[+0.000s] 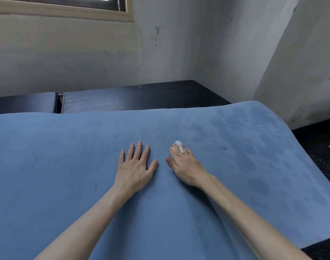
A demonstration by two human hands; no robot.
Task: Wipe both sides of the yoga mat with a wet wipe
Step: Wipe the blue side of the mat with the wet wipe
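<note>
We see the yoga mat (66,156) as matt blue foam with a fine, suede-like surface, darkened by damp blotches on its right part. The wet wipe (179,145) looks like soft white crumpled fabric. Behind, dark cushions (104,102) show a faint leathery sheen; the wall (85,53) is matt, scuffed paint.

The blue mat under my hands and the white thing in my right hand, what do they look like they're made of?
Yoga mat: probably soft foam or rubber with a matte, suede-like finish; it bends in a curve at the far edge, shows no shine, and darkens in damp patches on the right. Wet wipe: likely thin non-woven cloth, white and crumpled, bunched between the fingers of the right hand; too small to be certain.
</note>
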